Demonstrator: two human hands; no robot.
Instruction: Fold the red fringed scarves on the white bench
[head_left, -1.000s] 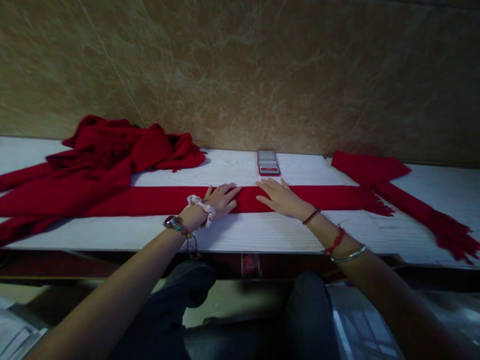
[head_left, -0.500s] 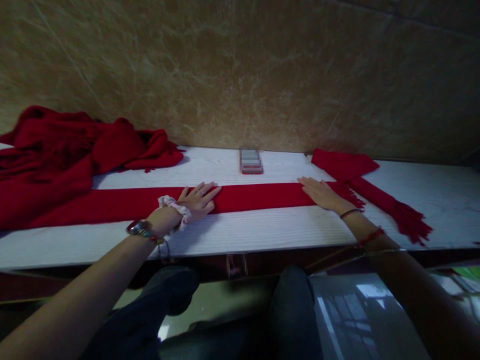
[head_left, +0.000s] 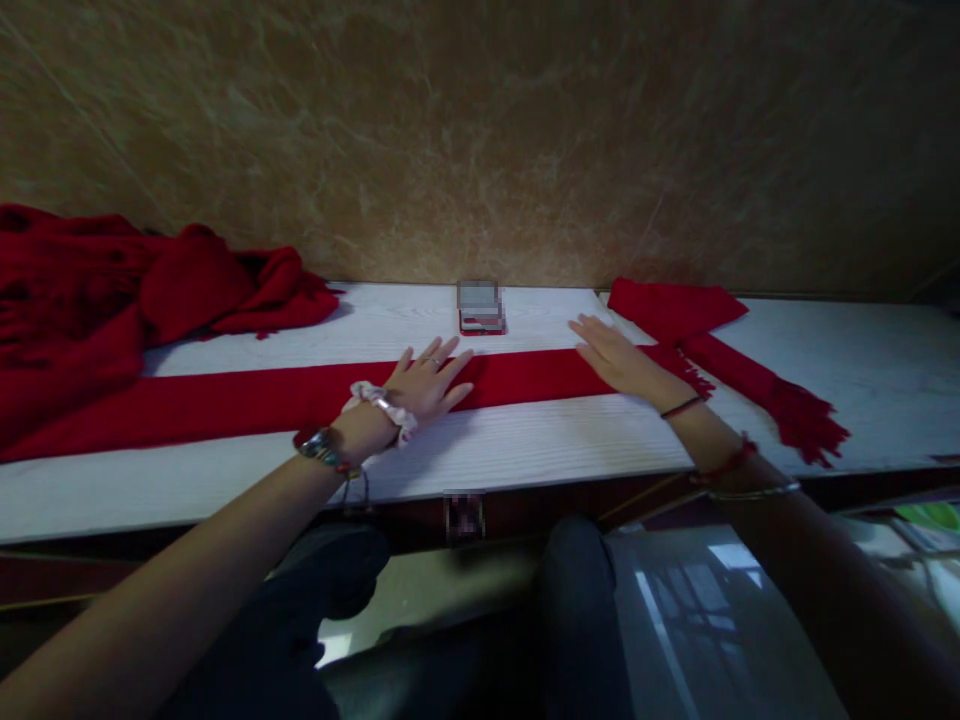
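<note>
A long red scarf (head_left: 247, 402) lies as a flat strip along the white table, its fringed end at the right. My left hand (head_left: 426, 385) rests flat over the middle of the strip, fingers spread, with a ring on one finger and a pale scrunchie at the wrist. Further right, my right hand (head_left: 615, 357) is over the strip near the fringe, fingers stretched out; whether it touches the cloth I cannot tell. Neither hand grips anything.
A heap of red cloth (head_left: 150, 280) lies at the left. At the right is a folded red scarf (head_left: 675, 312) with a fringe. A partly pixelated phone-like object (head_left: 481, 308) lies by the marbled wall (head_left: 450, 140). The white table (head_left: 540, 440) ends just before my knees.
My left hand has slid right along the strip, closer to my right hand. My right hand has shifted slightly up and left. The view has moved a little.
</note>
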